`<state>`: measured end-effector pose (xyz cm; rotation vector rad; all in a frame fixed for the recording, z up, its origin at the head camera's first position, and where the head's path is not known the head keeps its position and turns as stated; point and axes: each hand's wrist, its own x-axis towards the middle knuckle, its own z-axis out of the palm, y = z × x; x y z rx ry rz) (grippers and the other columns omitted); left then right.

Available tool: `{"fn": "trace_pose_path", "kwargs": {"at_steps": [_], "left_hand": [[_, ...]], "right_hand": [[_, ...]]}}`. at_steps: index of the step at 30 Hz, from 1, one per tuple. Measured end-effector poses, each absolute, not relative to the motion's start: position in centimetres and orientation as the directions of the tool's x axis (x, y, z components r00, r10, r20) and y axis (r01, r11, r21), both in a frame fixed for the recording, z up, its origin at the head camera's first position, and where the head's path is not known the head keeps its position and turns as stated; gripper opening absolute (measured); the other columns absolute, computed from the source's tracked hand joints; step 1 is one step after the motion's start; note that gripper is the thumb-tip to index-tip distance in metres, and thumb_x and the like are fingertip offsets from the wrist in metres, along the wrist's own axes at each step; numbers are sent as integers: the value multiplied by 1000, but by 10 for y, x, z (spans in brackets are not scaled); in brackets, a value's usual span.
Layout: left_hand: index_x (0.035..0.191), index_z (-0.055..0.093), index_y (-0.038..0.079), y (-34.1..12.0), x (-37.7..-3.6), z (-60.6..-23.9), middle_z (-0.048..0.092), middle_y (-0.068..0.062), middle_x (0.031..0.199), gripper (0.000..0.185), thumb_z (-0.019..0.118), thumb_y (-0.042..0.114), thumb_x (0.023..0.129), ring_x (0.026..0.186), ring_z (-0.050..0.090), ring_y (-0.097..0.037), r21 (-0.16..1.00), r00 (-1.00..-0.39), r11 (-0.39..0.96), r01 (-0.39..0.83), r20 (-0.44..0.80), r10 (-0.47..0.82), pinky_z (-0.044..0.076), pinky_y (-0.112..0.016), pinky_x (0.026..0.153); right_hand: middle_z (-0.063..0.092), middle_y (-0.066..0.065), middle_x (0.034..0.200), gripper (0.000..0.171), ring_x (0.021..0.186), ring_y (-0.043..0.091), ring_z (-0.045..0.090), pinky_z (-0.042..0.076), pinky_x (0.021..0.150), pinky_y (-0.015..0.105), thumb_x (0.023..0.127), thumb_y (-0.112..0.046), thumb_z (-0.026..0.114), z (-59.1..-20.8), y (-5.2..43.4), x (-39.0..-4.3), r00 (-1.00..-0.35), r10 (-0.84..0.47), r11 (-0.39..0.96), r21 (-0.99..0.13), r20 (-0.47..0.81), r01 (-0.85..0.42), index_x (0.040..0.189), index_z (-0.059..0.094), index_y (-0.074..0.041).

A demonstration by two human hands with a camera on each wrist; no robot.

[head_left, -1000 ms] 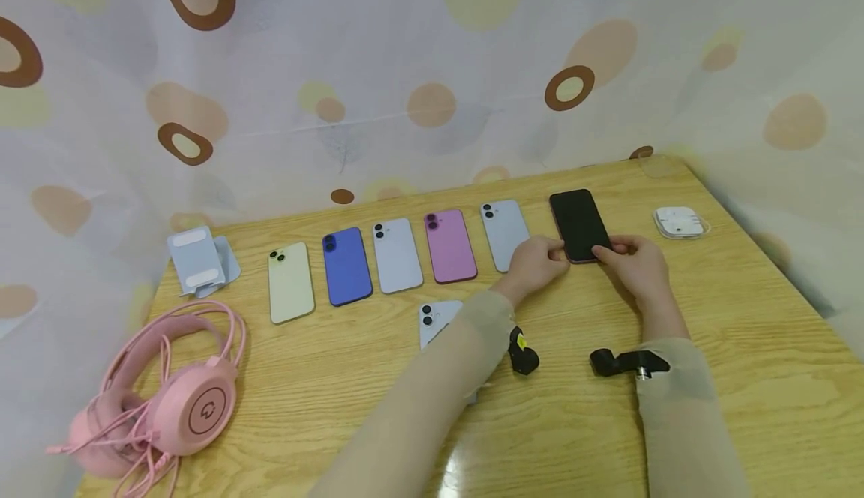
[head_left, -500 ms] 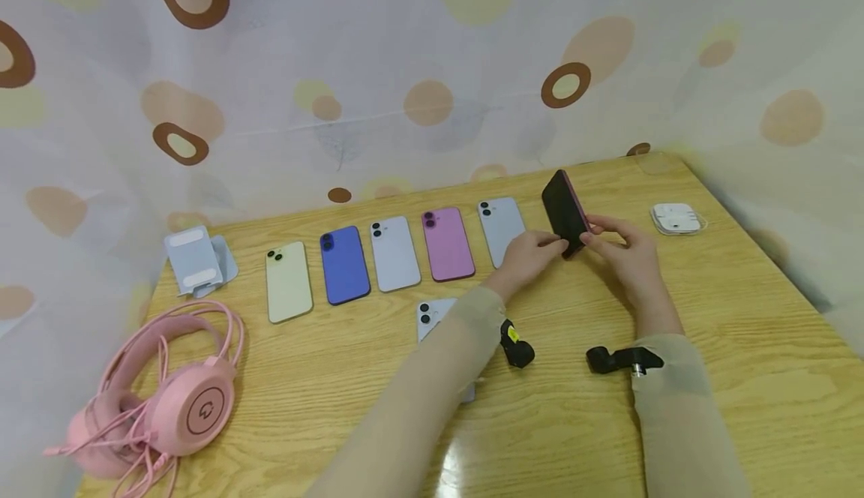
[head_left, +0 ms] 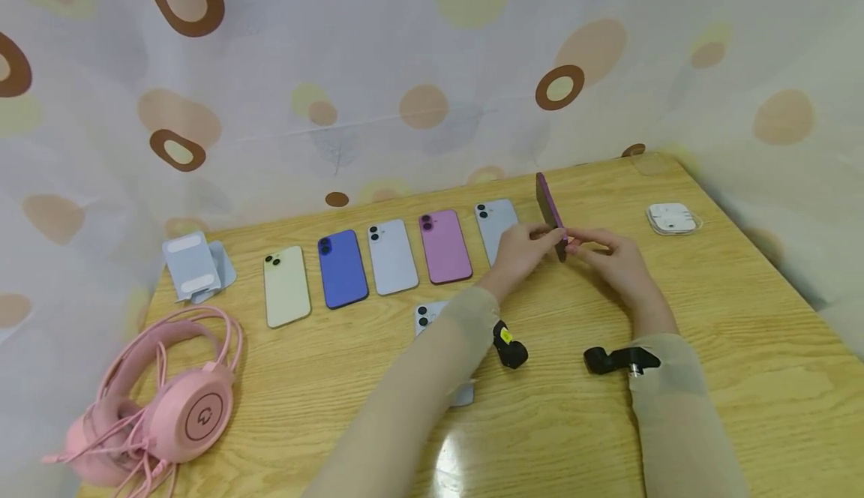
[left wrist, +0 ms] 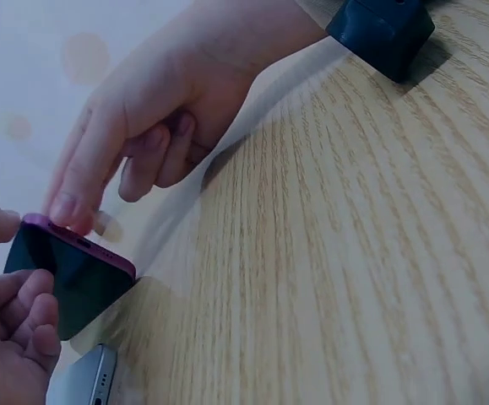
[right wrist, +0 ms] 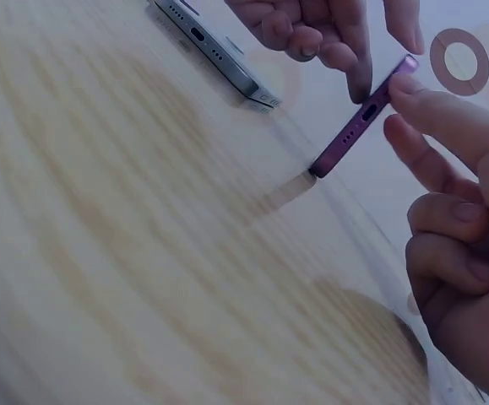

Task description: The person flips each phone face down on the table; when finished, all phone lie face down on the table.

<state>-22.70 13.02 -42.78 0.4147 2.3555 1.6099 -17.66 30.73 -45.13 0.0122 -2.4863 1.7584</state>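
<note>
A smartphone (head_left: 548, 202) with a dark screen and magenta edges stands tipped up on a long side, its screen towards the left. At its near end my left hand (head_left: 518, 252) pinches it with thumb and fingertips. My right hand (head_left: 619, 264) pinches the same end from the other side, thumb on the edge beside the charging port, as the right wrist view shows of the phone (right wrist: 354, 131). Just left of my left hand lies a pale blue phone (head_left: 494, 217), back up and partly covered by that hand. Another pale phone (head_left: 427, 316) lies mostly hidden under my left forearm.
Further left, a pink phone (head_left: 446, 247), a pale lilac phone (head_left: 394, 256), a blue phone (head_left: 343, 269) and a pale yellow phone (head_left: 286, 288) lie in a row. A phone stand (head_left: 192, 265) and pink headphones (head_left: 182, 415) are at the left, boxed white earphones (head_left: 671, 217) at the right.
The magenta-edged phone lay flat, screen up; it has been raised onto its long side and turned to face left. Both hands have shifted slightly left with it.
</note>
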Motion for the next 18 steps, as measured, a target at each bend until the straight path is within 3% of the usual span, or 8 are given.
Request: {"fn": "trace_pose_path", "kwargs": {"at_steps": [6,13,18], "left_hand": [[101,70,5,124,-227,-426,61,4,73,28,67,31,90,59,54,-9,938,-948,337,84,-29,316,43,-20,52],[104,70,1,123,-228,-425,60,3,72,27,66,24,91,53,53,-8,921,-949,380,84,-43,314,42,-19,50],[96,71,1,124,-230,-425,52,4,63,23,63,22,93,53,45,-6,881,-944,448,155,-2,330,36,-17,49]], "right_hand": [[63,10,116,36,97,8,58,43,81,18,92,-27,65,-453,309,-177,-995,16,526,-847,99,-75,120,66,-4],[55,24,127,48,112,36,53,42,92,49,94,-38,60,-451,311,-177,-998,57,604,-797,27,13,123,62,1],[52,27,129,54,117,39,49,39,94,53,93,-41,59,-452,312,-179,-998,49,601,-798,-25,49,125,60,3]]}}
